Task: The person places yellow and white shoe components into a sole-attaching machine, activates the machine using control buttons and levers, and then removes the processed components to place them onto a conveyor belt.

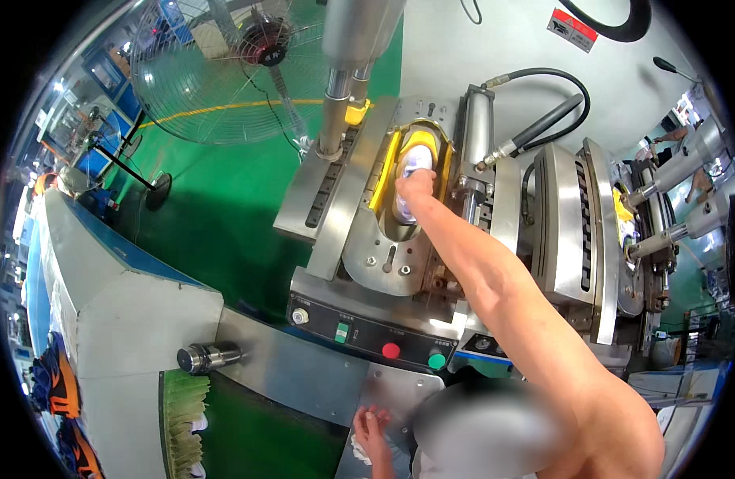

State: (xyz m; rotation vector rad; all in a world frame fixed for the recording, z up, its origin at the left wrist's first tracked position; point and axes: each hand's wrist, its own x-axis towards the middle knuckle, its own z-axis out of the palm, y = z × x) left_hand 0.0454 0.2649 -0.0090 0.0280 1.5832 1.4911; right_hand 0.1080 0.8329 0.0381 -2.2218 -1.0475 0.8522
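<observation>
A white and lavender shoe (416, 162) lies lengthwise in the cradle of a metal press, between yellow pads (420, 142). My right arm stretches forward to it, and my right hand (416, 187) is closed on its upper part. Some of the shoe is hidden under that hand. Low in the picture, my left hand (372, 431) is beside the metal ledge (391, 383), with its fingers loosely bent and apart. Something white shows by its wrist, too small to name.
On the press front, a control panel (367, 331) carries a red button (390, 350) and a green button (437, 361). A second press (571, 227) stands to the right. A caged fan (239, 64) is at far left. Dark-orange shoes (57, 379) hang at the left edge.
</observation>
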